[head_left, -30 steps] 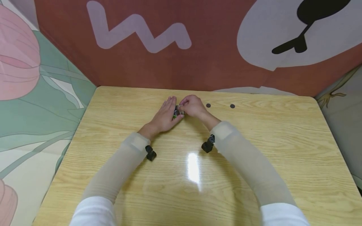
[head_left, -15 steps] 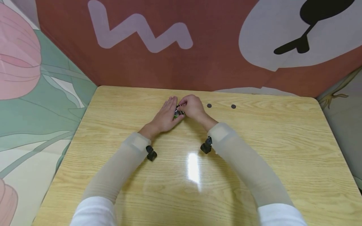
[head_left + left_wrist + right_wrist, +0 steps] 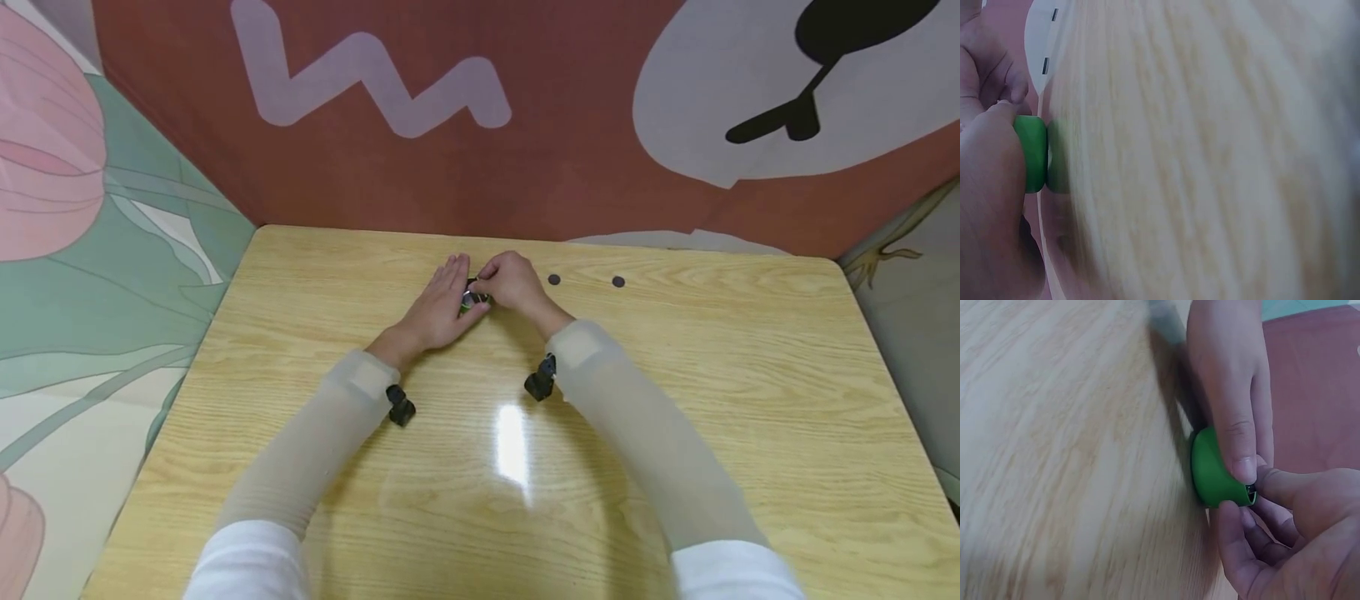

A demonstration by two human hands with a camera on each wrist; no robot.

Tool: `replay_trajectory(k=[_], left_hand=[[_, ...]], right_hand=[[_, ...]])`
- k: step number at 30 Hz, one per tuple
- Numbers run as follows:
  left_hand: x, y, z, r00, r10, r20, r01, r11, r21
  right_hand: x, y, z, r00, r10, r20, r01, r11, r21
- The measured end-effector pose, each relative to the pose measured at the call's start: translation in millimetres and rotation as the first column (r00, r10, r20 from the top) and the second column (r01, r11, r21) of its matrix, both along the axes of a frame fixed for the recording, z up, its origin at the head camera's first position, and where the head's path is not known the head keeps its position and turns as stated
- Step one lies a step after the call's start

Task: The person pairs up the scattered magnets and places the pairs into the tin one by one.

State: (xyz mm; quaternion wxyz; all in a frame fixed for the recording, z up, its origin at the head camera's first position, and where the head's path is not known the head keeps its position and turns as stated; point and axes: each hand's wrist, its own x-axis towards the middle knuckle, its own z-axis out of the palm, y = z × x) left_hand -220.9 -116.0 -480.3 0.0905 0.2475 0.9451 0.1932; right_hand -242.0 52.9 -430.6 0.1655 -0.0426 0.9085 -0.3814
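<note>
green casing [image 3: 1210, 472] sat on the table near its far edge, between a person's two hands, its open end showing dark insides. behind it rose a red-brown wall [image 3: 555, 187] with a pale zigzag, and a wall of pink flowers and green leaves [image 3: 150, 200] ran down the left side. the wood-grain table [image 3: 675, 400] filled most of the view, glossy enough to throw back a bright patch of light and, from the left wrist, a green reflection of the casing. two forearms reached across it in beige sleeves [image 3: 645, 433], white cloth [image 3: 247, 562] showing below them. the left hand [image 3: 438, 310] held the casing on its left side, fingers straight and together, thumb stretched along the near side. the right hand [image 3: 516, 283] was narrow, its fingers curled and pinching at the casing's open edge; whether a smaller piece lay between the tips i could not tell. a black wrist camera [image 3: 401, 406] hung at each sleeve. smallest were two dark discs [image 3: 554, 280], lying well apart from each other on the tabletop to the right of the right hand.
</note>
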Motion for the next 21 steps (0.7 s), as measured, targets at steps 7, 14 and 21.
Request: replay_trajectory(k=[7, 14, 21], left_hand=[[-0.5, -2.4, 0.6, 1.0, 0.006, -0.002, -0.006, 1.0, -0.002], [0.8, 0.3, 3.3, 1.0, 0.012, 0.021, -0.012, 1.0, 0.006], [2.4, 3.1, 2.5, 1.0, 0.0, 0.014, -0.001, 1.0, 0.008]], right_hand=[[-5.1, -8.3, 2.8, 0.998, -0.034, 0.053, 0.031, 0.999, 0.04], [-7.1, -8.9, 2.8, 0.994, -0.063, 0.09, 0.058, 0.997, 0.06], [-5.5, -7.7, -3.4, 0.995, -0.069, 0.065, 0.062, 0.992, 0.114]])
